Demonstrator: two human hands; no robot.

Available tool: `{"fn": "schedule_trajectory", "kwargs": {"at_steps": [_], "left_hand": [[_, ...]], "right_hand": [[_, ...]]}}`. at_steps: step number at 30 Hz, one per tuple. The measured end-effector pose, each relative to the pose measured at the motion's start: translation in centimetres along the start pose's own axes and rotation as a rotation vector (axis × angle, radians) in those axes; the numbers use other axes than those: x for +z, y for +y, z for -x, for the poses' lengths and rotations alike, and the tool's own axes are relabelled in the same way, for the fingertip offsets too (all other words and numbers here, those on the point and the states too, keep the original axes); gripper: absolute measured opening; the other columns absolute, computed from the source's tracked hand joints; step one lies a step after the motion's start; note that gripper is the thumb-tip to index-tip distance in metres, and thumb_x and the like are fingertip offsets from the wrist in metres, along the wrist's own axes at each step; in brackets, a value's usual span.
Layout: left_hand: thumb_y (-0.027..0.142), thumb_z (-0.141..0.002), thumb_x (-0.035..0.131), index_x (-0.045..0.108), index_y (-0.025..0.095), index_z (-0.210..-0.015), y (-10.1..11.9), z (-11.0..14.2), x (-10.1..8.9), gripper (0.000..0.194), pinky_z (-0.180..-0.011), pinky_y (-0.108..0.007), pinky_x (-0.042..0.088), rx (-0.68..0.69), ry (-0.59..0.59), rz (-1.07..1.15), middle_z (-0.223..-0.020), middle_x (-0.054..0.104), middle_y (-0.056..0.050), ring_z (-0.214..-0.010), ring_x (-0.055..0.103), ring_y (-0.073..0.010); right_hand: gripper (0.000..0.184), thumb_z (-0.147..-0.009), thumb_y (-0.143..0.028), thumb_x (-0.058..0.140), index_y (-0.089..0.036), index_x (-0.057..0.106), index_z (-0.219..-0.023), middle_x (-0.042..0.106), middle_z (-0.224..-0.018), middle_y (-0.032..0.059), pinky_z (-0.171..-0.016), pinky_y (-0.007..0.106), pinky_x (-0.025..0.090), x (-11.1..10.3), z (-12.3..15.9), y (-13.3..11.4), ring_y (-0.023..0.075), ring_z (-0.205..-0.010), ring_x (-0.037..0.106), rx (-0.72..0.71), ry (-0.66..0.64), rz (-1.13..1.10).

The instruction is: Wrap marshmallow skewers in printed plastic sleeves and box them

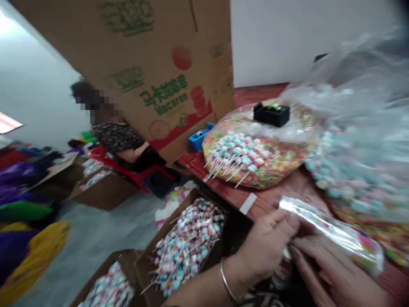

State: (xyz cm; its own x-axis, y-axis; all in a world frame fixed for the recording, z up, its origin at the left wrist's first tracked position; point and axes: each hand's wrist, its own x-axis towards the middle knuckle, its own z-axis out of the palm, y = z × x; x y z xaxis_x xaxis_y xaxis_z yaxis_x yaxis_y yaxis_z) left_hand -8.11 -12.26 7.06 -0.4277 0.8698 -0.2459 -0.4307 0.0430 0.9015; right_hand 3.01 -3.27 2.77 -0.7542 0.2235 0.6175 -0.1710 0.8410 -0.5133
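My left hand (pixel 271 238), with a silver bangle on its wrist, is closed, its thumb and finger pinched at the near left end of a shiny silver plastic packet (pixel 332 230). Close against it, my right hand (pixel 332 264) is also closed. Between the two hands shows a small pale thing (pixel 286 254), blurred and mostly covered by fingers. What each hand grips cannot be made out. Beyond them, pink, white and blue candies on white sticks (pixel 239 153) lie on a large clear bag of small colourful rings (pixel 281 170).
A black tape dispenser (pixel 271 114) sits on the bag, with a blue one (pixel 200 137) beside it. At right stands a clear bag of pastel candies (pixel 364 179). Below the table edge, open boxes hold wrapped candies (pixel 191 238). A tall carton (pixel 179 85) partly hides a seated person (pixel 118 136).
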Motion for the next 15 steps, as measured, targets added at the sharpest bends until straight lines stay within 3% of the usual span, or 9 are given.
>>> {"fn": "schedule_trajectory", "kwargs": {"at_steps": [2,4,8,10,12,15], "left_hand": [[0.051,-0.094,0.037,0.066,0.011,-0.108,1.0,1.9,-3.8,0.051,-0.076,-0.030,0.052,0.056,0.281,-0.288,-0.100,0.071,-0.013,-0.084,0.067,-0.0191],[0.049,-0.097,0.025,0.063,0.017,-0.110,1.8,4.0,-8.7,0.052,-0.070,-0.027,0.052,0.003,0.559,-0.767,-0.095,0.071,-0.007,-0.079,0.066,-0.0155],[0.039,-0.096,0.041,0.066,0.017,-0.096,1.3,9.3,-19.7,0.033,-0.090,-0.037,0.048,-0.177,0.846,-1.049,-0.102,0.067,-0.008,-0.097,0.061,-0.0193],[0.036,-0.091,0.053,0.062,0.016,-0.106,-0.6,12.2,-23.9,0.027,-0.086,-0.044,0.050,-0.322,0.952,-1.142,-0.110,0.064,-0.008,-0.098,0.061,-0.0214],[0.035,-0.090,0.056,0.059,0.016,-0.115,-3.4,14.9,-26.5,0.032,-0.084,-0.044,0.052,-0.468,1.016,-1.213,-0.116,0.062,-0.009,-0.098,0.061,-0.0218],[0.034,-0.089,0.058,0.057,0.017,-0.118,-8.3,17.7,-27.8,0.034,-0.082,-0.043,0.054,-0.637,1.078,-1.307,-0.118,0.060,-0.009,-0.099,0.061,-0.0222]], "right_hand": [[0.021,-0.093,-0.019,0.047,-0.023,0.058,-0.110,0.069,-0.099,0.0055,-0.082,0.024,0.053,2.2,-2.6,-2.1,0.0169,-0.093,0.067,0.024,-0.098,-0.116],[0.027,-0.095,-0.021,0.044,-0.021,0.052,-0.120,0.068,-0.103,0.0069,-0.082,0.024,0.054,3.9,-3.8,-3.2,0.0165,-0.096,0.067,0.059,-0.159,-0.190],[0.024,-0.096,-0.028,0.044,-0.024,0.052,-0.119,0.069,-0.103,0.0046,-0.076,0.022,0.057,5.3,-2.4,-1.7,0.0152,-0.092,0.070,0.078,-0.350,-0.207],[0.021,-0.096,-0.030,0.044,-0.026,0.055,-0.113,0.071,-0.100,0.0025,-0.073,0.020,0.057,5.3,-0.6,0.1,0.0147,-0.089,0.071,0.080,-0.399,-0.186],[0.020,-0.095,-0.032,0.047,-0.026,0.057,-0.111,0.072,-0.100,0.0024,-0.072,0.019,0.058,5.2,1.6,2.0,0.0160,-0.091,0.071,0.099,-0.392,-0.166],[0.020,-0.091,-0.033,0.053,-0.026,0.063,-0.108,0.074,-0.101,0.0025,-0.071,0.020,0.059,4.8,4.3,4.0,0.0180,-0.090,0.072,0.151,-0.361,-0.167]]}}
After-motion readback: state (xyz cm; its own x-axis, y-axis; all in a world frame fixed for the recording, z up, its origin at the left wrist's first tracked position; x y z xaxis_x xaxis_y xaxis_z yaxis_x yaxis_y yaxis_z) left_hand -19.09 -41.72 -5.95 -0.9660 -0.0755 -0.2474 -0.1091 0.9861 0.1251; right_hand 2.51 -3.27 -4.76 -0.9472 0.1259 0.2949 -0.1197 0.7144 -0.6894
